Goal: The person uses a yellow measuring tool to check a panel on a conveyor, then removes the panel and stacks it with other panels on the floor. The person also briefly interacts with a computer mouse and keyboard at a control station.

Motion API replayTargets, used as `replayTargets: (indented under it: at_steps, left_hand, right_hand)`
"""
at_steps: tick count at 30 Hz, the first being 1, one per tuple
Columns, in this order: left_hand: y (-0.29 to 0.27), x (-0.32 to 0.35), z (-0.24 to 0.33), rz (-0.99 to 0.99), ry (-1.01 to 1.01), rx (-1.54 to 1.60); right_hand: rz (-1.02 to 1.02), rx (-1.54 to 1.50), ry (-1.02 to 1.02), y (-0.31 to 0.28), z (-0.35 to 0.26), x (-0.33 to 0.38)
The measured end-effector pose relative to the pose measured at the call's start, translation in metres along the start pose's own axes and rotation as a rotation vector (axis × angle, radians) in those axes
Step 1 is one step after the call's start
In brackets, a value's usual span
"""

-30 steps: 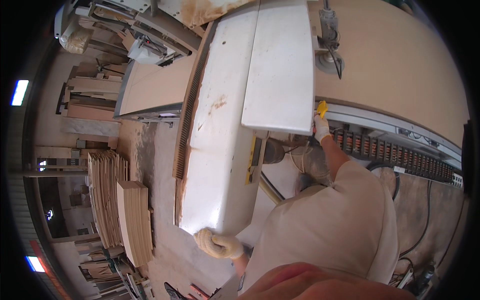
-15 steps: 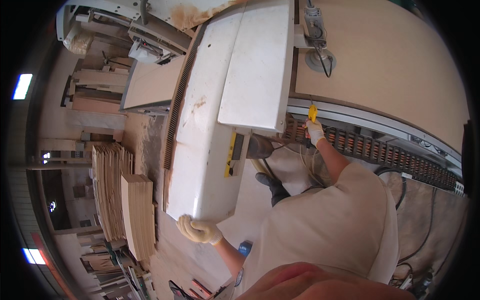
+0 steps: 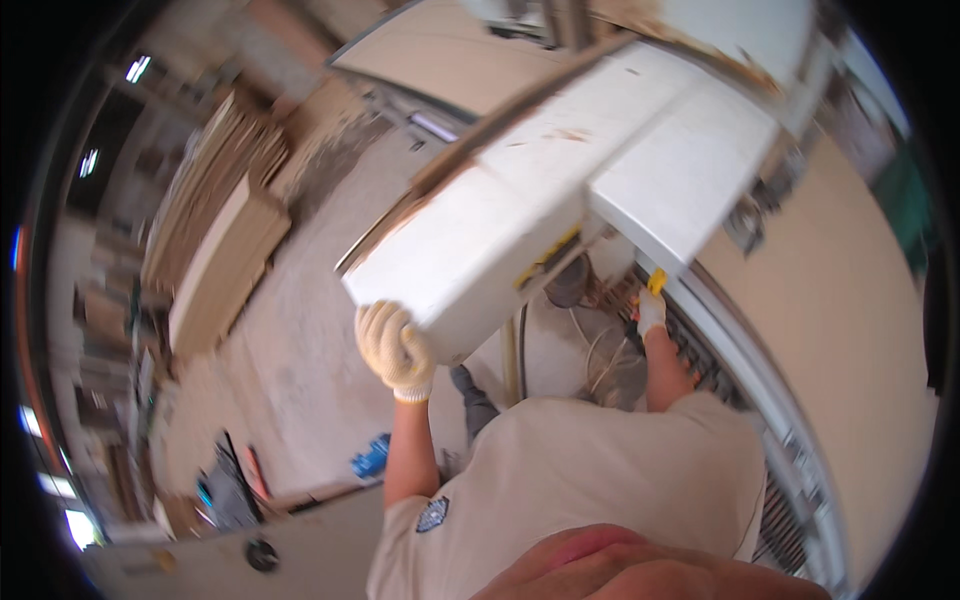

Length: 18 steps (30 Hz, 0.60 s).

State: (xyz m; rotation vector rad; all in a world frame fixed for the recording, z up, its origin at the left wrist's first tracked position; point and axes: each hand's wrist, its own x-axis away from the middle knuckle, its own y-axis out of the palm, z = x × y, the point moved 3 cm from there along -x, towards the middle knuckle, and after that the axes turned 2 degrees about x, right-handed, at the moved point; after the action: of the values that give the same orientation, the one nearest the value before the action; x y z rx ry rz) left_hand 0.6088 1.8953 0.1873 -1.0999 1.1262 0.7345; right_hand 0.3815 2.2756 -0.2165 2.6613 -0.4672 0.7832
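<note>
Shown with left grip [image 3: 395,347] curled against the near corner of a white machine housing [image 3: 540,185], closure indeterminable, and with right grip [image 3: 651,311] wrapped around a yellow object [image 3: 657,281] beside housing and metal rail [image 3: 742,350].

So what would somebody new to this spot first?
Probably the long white machine housing slanting across the upper middle, with the left hand, in a cream glove, at its near end. Next, the small bright yellow object in the gloved right hand, right of centre. A wide tan panel spreads over the right side.
</note>
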Motion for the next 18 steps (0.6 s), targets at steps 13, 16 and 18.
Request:
replayTargets:
  at_steps: [13,16,18]
  left_hand:
    - [-0.078,0.031,-0.182,-0.304,-0.079,0.659]
    - [-0.085,0.099,-0.305,-0.51,-0.631,0.412]
    - [-0.099,0.164,-0.385,-0.679,-1.101,0.294]
  right_hand:
    - [0.339,0.174,-0.098,0.031,-0.008,0.052]
    - [0.561,0.125,-0.222,0.033,0.034,0.108]
    - [0.517,-0.011,-0.123,0.041,0.076,0.139]
